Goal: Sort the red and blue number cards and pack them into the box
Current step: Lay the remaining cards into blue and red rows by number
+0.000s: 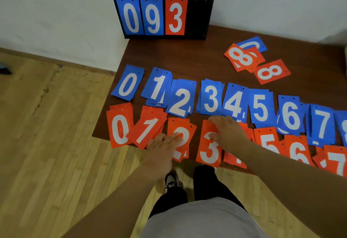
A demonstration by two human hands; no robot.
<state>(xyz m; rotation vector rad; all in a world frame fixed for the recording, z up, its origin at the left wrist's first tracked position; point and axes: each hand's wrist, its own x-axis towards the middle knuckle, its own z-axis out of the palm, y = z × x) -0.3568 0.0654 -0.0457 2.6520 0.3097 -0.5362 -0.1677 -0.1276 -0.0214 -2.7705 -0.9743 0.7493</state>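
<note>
Left hand (161,145): fingers extended, pressed flat on red 2 stack (183,128). Right hand (228,130): fingers relaxed, laid on red 3 stack (208,153); blue 3 stack (211,97) located just beyond fingertips.

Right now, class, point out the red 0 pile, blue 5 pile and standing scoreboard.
Red 0 pile (120,129): head view, top card's middle.
Blue 5 pile (260,108): head view, top card's middle.
Scoreboard (199,18): head view, black panel.

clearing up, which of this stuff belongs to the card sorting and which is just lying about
Part of the job: blue card row, red card row, mixed loose pile, black flip stand showing 0 9 3, left hand on the red 2s, right hand on the red 3s.
Just lying about: unidentifiable dark object on the floor, far left.
</note>
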